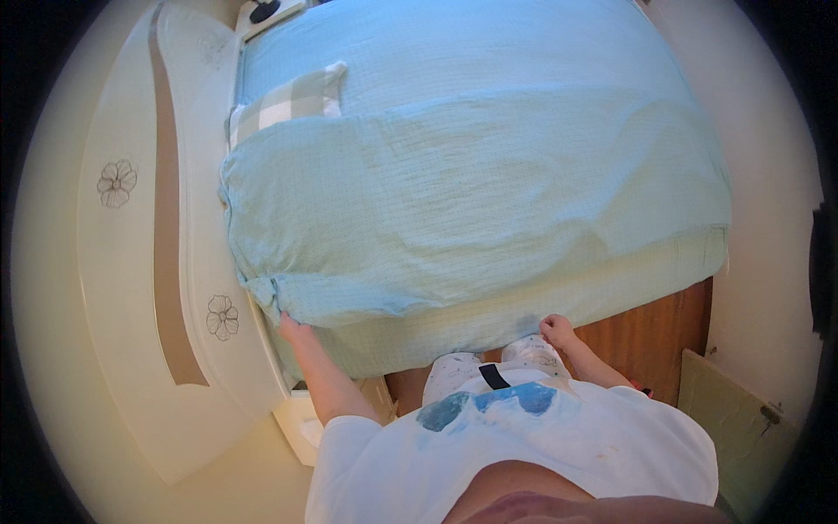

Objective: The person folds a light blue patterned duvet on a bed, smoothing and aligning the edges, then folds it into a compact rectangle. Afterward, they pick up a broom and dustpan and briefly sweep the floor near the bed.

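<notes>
A light blue-green bed cover point(425, 196) lies over the bed, wrinkled and doubled over along the near side. My left hand point(296, 329) pinches its gathered corner beside the headboard, at the near end of the fold. My right hand point(555, 329) hangs just at the near edge of the bed, in front of my knee, fingers curled in and no cloth visibly caught in them. Part of a checked pillow point(288, 101) shows past the far edge of the raised cover; its near part is hidden underneath.
A cream headboard point(134, 262) with flower motifs rises at the left. Nightstands stand at both its ends, the near one point(298, 426) below my left arm. Wooden floor point(655, 334) shows at the lower right, beside a pale panel point(727, 406). A wall point(759, 164) runs past the foot end.
</notes>
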Tool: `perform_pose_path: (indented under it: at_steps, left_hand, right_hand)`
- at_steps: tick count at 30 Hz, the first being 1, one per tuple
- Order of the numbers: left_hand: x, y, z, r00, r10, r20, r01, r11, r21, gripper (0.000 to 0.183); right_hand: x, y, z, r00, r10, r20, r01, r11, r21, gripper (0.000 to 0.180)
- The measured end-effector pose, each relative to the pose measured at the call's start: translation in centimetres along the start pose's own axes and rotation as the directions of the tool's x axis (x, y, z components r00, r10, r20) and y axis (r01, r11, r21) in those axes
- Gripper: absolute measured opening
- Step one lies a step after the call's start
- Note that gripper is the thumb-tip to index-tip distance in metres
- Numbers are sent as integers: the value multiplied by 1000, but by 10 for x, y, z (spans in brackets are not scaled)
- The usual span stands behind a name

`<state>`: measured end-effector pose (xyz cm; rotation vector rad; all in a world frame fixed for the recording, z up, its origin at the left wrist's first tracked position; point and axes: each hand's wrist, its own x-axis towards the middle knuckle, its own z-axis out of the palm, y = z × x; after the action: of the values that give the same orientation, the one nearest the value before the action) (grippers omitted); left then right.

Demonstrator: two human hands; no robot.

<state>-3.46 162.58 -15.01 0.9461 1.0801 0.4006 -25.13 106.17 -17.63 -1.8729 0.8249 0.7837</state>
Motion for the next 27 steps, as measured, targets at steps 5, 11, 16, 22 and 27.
perform_pose_path:
  at_steps: [5, 11, 16, 22, 27]
  left_hand:
    - [-80, 5, 129, 718, 677, 162, -651, 570, 501, 37]
    - [-276, -152, 230, 199, 325, 925, -971, 193, 141, 38]
    - [-361, -250, 207, -163, -484, 860, -944, 330, 7, 38]
    - [-333, -288, 106, 9, -809, 588, -848, 305, 433, 35]
    - [-226, -292, 11, 534, -661, 528, -432, 324, 842, 23]
  right_hand:
    - [-1, 45, -7, 1000, -14, -17, 14, 1000, 9, 17]
    - [0, 73, -8, 999, 35, 1, -35, 998, 48, 20]
    - [45, 89, -17, 998, -43, 36, 31, 957, 289, 21]
    - [71, -13, -67, 958, 209, -196, -11, 711, 703, 41]
    - [146, 20, -100, 811, -5, -585, 189, 949, 254, 43]
